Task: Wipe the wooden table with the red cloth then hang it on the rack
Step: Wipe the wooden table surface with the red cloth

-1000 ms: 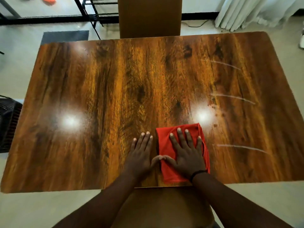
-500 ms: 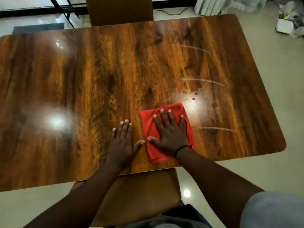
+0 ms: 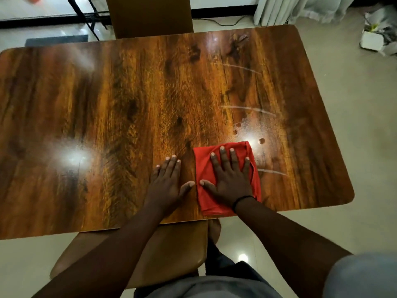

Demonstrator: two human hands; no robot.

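Observation:
A folded red cloth lies on the glossy wooden table near its front edge, right of centre. My right hand presses flat on the cloth with fingers spread. My left hand rests flat on the bare wood just left of the cloth, its thumb almost touching my right thumb. White streaks and wet drops mark the table beyond and to the right of the cloth. The black legs of a rack show at the far left, beyond the table.
A brown chair back stands at the table's far side and a brown chair seat sits under the near edge. A grey mat lies far left. Curtains and a white box are at the far right.
The view has swung from the table's centre to its right part. My right hand and the cloth have edged forward and right toward the wet patch. My left hand stays flat beside them.

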